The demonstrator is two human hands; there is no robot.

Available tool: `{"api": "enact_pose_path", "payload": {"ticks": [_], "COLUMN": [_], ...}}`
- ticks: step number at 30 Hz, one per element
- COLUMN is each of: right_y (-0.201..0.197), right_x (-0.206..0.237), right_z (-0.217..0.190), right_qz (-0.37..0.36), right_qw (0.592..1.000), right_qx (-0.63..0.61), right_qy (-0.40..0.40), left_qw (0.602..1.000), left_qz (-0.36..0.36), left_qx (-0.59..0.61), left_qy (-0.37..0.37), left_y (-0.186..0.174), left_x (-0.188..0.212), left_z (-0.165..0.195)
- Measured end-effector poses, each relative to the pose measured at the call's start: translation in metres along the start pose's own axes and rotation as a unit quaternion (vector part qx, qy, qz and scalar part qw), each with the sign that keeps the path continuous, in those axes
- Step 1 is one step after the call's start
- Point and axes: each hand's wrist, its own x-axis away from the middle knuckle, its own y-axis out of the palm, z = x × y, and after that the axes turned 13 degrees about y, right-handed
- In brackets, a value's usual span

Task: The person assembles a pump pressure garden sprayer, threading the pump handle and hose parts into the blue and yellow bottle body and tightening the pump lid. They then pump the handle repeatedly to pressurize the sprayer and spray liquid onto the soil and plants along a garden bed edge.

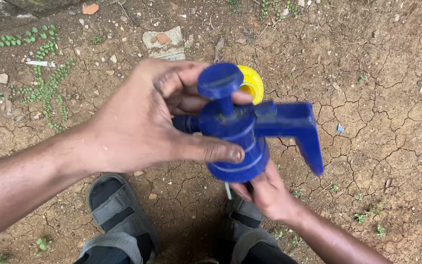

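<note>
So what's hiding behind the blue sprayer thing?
A yellow round cap peeks out behind the blue pump sprayer head, next to the left hand. Most of the cap is covered, so what it sits on can't be seen. Beyond it is cracked dirt.

Our left hand (142, 120) reaches in from the left on a bare forearm, back of the hand up, fingers curled round in a grip with the thumb lying across the front, its nail facing us. Our right hand (268, 193) comes up from the lower right, lower down and partly hidden, its fingers closed in a pinch beneath the left. Both wrists are bent inward toward each other.
</note>
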Motion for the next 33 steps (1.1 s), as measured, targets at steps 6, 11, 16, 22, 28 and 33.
{"api": "enact_pose_path", "payload": {"ticks": [6, 11, 16, 22, 28, 33], "right_y": [0.012, 0.001, 0.017, -0.008, -0.007, -0.009], "right_x": [-0.012, -0.016, -0.027, -0.029, -0.023, -0.025], "right_z": [-0.029, -0.065, -0.071, -0.077, -0.064, -0.058], "right_qz": [0.182, -0.109, 0.206, -0.196, 0.176, -0.12], "right_qw": [0.94, 0.973, 0.9, 0.909, 0.923, 0.983], "right_qx": [0.259, -0.166, 0.344, -0.306, 0.275, -0.128], "right_qy": [-0.126, 0.114, -0.169, 0.203, -0.204, 0.046], "left_qw": [0.993, 0.983, 0.966, 0.97, 0.975, 0.982], "left_qz": [0.094, 0.143, 0.213, 0.21, 0.207, 0.178], "left_qx": [-0.067, -0.004, -0.015, -0.032, -0.069, -0.063], "left_qy": [-0.035, -0.115, -0.144, -0.121, -0.04, -0.016], "left_y": [-0.011, -0.02, -0.019, -0.003, -0.001, 0.0], "left_x": [-0.015, -0.013, -0.008, -0.012, -0.017, -0.021], "left_z": [0.001, -0.001, -0.006, 0.007, 0.021, 0.022]}}
